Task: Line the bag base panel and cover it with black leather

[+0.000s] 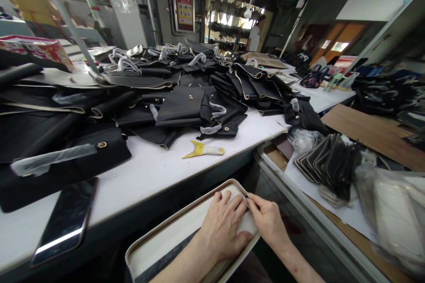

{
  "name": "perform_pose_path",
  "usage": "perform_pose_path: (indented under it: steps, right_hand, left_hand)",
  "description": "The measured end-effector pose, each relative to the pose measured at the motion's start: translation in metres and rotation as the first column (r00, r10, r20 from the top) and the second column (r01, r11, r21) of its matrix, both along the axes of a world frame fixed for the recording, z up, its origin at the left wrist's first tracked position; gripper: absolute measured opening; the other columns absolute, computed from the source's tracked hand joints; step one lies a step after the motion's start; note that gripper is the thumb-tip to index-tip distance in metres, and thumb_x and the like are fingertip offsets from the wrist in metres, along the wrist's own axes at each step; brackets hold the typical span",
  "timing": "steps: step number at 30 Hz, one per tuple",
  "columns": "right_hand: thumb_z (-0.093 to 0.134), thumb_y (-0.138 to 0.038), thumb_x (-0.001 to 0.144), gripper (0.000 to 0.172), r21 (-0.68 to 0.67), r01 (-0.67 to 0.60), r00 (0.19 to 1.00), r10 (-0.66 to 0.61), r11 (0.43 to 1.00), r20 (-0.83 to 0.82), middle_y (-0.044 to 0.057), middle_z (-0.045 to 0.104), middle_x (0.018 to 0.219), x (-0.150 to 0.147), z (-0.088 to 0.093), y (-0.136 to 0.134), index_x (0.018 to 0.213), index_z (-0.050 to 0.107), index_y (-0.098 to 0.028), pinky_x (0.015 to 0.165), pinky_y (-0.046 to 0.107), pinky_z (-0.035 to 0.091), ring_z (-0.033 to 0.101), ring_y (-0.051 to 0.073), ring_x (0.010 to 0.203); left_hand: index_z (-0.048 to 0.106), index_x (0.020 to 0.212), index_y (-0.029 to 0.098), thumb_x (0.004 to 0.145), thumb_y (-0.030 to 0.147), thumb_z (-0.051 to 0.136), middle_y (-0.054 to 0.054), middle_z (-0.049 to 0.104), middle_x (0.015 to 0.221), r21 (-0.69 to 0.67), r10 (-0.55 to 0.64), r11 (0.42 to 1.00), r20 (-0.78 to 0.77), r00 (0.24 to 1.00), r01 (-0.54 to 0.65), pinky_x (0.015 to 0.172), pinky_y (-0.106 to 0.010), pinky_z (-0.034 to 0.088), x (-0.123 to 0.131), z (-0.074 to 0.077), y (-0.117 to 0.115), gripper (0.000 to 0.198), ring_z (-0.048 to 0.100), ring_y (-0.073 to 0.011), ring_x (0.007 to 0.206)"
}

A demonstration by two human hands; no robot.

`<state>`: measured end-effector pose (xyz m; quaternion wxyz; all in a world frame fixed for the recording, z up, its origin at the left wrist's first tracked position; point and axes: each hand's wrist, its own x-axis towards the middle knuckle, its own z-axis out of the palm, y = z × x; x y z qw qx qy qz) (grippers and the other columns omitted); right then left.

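Observation:
A cream-coloured flat panel [172, 234] with a rolled edge lies below the table edge in front of me. My left hand [223, 225] rests flat on it, fingers stretched out and pressing down. My right hand [267, 219] pinches the panel's rounded corner [247, 195] between thumb and fingers, right beside my left fingertips.
The white table [149, 172] carries heaps of black bag parts [195, 97], a black bag with a gold clasp [83, 150], a phone [66, 221] and a yellow-handled tool [202, 150]. A stack of dark pieces [328, 163] and plastic bags [392, 212] lie on the right.

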<state>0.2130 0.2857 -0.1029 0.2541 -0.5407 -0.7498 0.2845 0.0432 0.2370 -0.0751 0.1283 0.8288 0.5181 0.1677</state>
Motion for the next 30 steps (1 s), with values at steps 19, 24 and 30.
perform_pose_path:
  steps: [19, 24, 30]
  right_hand:
    - [0.025, -0.017, 0.092, 0.055, 0.122, -0.119, 0.907, 0.058, 0.985, 0.417, 0.02, 0.054, 0.137, -0.01, -0.006, -0.023, 0.138, 0.048, 0.004, 0.11, 0.041, 0.044, 0.053, 0.026, 0.127]
    - [0.027, -0.015, 0.092, 0.055, 0.141, -0.192, 0.825, 0.082, 0.971, 0.559, 0.022, 0.053, 0.138, -0.01, -0.008, -0.022, 0.139, 0.045, 0.006, 0.106, 0.038, 0.048, 0.054, 0.027, 0.126]
    - [0.027, -0.011, 0.09, 0.056, 0.104, -0.244, 0.728, 0.111, 0.964, 0.677, 0.026, 0.048, 0.141, -0.011, -0.005, -0.021, 0.142, 0.04, 0.007, 0.102, 0.042, 0.05, 0.055, 0.03, 0.124]
  left_hand:
    - [0.053, 0.124, 0.022, 0.085, 0.04, 0.058, -0.005, 0.059, 0.124, 0.034, -0.004, 0.999, 0.059, 0.998, 0.002, 0.101, -0.042, 0.037, -0.001, -0.009, -0.004, 0.043, 0.048, -0.0272, 0.112]
    - [0.052, 0.126, 0.022, 0.084, 0.04, 0.058, -0.006, 0.058, 0.127, 0.004, 0.017, 1.0, 0.104, 0.994, -0.018, 0.104, -0.042, 0.037, -0.001, -0.011, -0.004, 0.046, 0.047, -0.0279, 0.116]
    - [0.054, 0.118, 0.023, 0.08, 0.034, 0.06, -0.004, 0.062, 0.118, -0.041, 0.056, 0.998, 0.187, 0.981, -0.049, 0.1, -0.04, 0.04, -0.001, -0.011, -0.005, 0.039, 0.051, -0.0261, 0.108]
